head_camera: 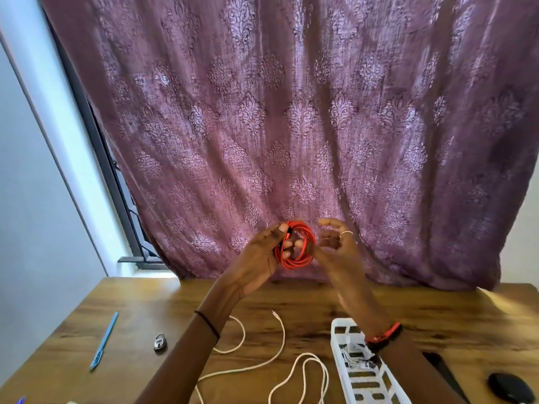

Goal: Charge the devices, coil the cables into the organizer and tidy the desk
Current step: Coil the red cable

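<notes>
The left grip (262, 258) pinches the red cable coil (294, 265) raised above the desk (145, 316). The right grip (338, 252), curled loosely, sits against the coil's right edge; whether it holds it I cannot tell. A white cable (284, 333) lies loose beside the white organizer (339, 361).

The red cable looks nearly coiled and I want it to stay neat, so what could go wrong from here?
1. Only the left hand plainly grips the red cable, high above the desk; no tie shows, so the loops may spring apart.
2. The white cable sprawls loose under both forearms and could snag as the hands come down.
3. The organizer already holds thin wires, which may tangle with the coil.
</notes>
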